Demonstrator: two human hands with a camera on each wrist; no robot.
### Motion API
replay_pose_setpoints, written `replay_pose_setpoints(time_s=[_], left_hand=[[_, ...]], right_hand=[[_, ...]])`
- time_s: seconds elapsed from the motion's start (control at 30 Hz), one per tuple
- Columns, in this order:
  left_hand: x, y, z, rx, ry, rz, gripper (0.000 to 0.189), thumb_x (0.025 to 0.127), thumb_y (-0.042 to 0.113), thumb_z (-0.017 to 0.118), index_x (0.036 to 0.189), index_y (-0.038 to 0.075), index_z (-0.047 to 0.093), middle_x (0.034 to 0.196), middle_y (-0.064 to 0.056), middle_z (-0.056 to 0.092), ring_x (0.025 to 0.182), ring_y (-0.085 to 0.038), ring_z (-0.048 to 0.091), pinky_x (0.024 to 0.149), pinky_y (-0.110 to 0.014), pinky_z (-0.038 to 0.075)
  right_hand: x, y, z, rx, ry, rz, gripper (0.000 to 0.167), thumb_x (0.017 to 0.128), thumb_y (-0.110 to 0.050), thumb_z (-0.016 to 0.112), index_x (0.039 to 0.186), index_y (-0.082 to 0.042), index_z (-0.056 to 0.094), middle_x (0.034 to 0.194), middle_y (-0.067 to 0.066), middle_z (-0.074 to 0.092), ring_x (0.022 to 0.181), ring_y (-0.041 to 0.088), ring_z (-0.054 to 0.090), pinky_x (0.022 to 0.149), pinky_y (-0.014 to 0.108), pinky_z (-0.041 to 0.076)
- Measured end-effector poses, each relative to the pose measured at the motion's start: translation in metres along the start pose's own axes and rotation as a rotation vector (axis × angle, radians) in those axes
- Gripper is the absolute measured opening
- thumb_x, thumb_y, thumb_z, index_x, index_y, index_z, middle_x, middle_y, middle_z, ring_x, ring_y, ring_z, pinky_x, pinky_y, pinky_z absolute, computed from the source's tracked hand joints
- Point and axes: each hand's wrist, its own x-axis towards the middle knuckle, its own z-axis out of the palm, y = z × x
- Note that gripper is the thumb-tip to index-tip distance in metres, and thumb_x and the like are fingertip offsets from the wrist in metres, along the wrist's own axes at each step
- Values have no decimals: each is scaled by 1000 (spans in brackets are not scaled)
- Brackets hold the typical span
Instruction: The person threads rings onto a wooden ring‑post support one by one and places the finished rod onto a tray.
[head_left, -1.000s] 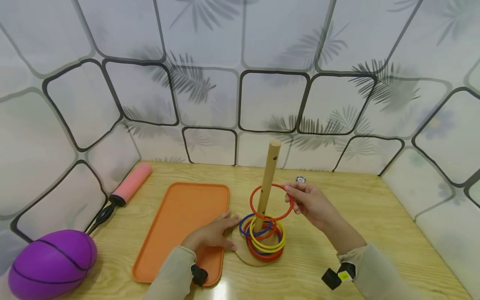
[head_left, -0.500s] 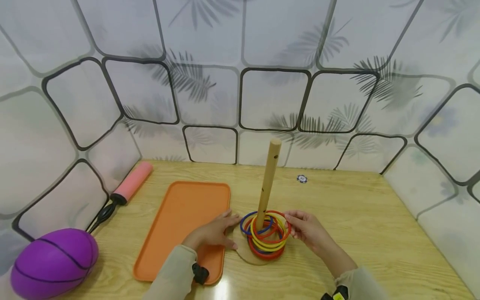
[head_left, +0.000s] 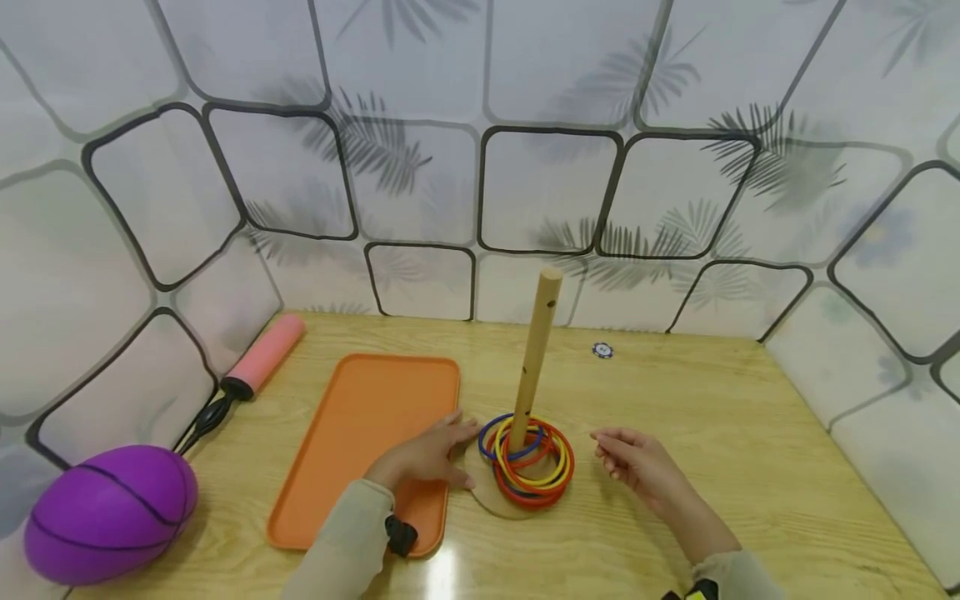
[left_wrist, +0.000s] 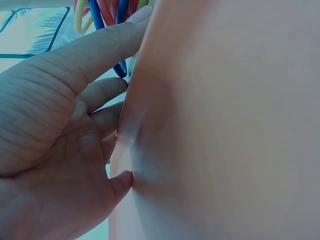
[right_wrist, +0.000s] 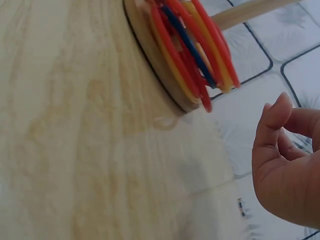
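A wooden peg (head_left: 536, 358) rises from a round wooden base (head_left: 487, 493), leaning slightly right in the head view. Red, yellow and blue rings lie stacked loosely around its foot, a red ring (head_left: 572, 458) among the uppermost. My left hand (head_left: 427, 457) has its fingers spread across the orange tray's (head_left: 360, 417) right edge, fingertips right at the base. In the left wrist view, that hand (left_wrist: 55, 130) lies against the tray wall. To the right of the rings, my right hand (head_left: 648, 475) hovers with loosely curled fingers, holding nothing; the right wrist view shows a gap between it and the stack.
A purple oval ball (head_left: 112, 512) sits at the left front. Behind it lies a hand pump (head_left: 266, 354) with a pink barrel and black end. A small poker chip (head_left: 602, 350) is near the back wall. Patterned cloth walls enclose the wooden table (head_left: 750, 417).
My right hand lowered a red ring over the peg onto the stack, let it go and drew back to the right. The left hand has stayed in place.
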Motion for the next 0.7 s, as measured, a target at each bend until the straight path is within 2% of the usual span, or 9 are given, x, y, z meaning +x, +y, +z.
replay_pose_setpoints(time_s=[0.1, 0.2, 0.3, 0.37, 0.47, 0.6, 0.7], left_hand=[[-3, -4, -3, -47, 9, -16, 80, 77, 21, 80, 144, 6, 40, 153, -17, 27, 143, -37, 9, 111, -55, 15], [-9, -11, -10, -86, 44, -38, 78, 79, 23, 78, 145, 8, 40, 152, -16, 28, 142, -35, 17, 111, -52, 18], [-22, -22, -21, -141, 126, -50, 69, 83, 23, 74, 144, 12, 43, 149, -12, 36, 138, -31, 29, 109, -50, 26], [-35, -28, -32, -165, 195, -51, 62, 86, 22, 71, 142, 12, 47, 145, -8, 43, 133, -30, 39, 105, -49, 33], [-57, -41, -51, -144, 313, -37, 54, 88, 21, 68, 137, 7, 51, 140, -13, 48, 121, -32, 52, 95, -48, 44], [-90, -64, -75, -55, 486, -120, 50, 89, 21, 67, 133, 2, 54, 128, -22, 56, 108, -35, 58, 82, -43, 49], [-114, -80, -86, -42, 575, -211, 50, 89, 19, 66, 133, -1, 53, 125, -25, 57, 106, -37, 57, 78, -39, 50]], right_hand=[[0, -10, 0, -30, 2, -36, 20, 96, -19, 56, 109, -4, 62, 83, -1, 63, 63, 6, 53, 57, 17, 47], [2, -23, 4, -99, -9, -100, 17, 96, -22, 56, 107, -10, 63, 85, -2, 61, 65, 7, 53, 59, 20, 48], [5, -36, 11, -177, -35, -178, 20, 96, -24, 56, 111, -13, 63, 90, -2, 61, 68, 9, 54, 62, 23, 48], [7, -44, 15, -216, -55, -225, 22, 96, -25, 56, 114, -15, 63, 96, -3, 61, 71, 11, 55, 63, 24, 48], [11, -52, 23, -250, -106, -291, 23, 97, -24, 54, 119, -20, 62, 105, -3, 61, 76, 12, 56, 64, 25, 48], [15, -58, 35, -270, -192, -388, 30, 98, -16, 52, 126, -21, 59, 113, -1, 61, 78, 13, 56, 62, 26, 48], [18, -60, 46, -295, -243, -432, 34, 97, -13, 53, 130, -22, 58, 115, -1, 61, 78, 12, 57, 59, 25, 48]])
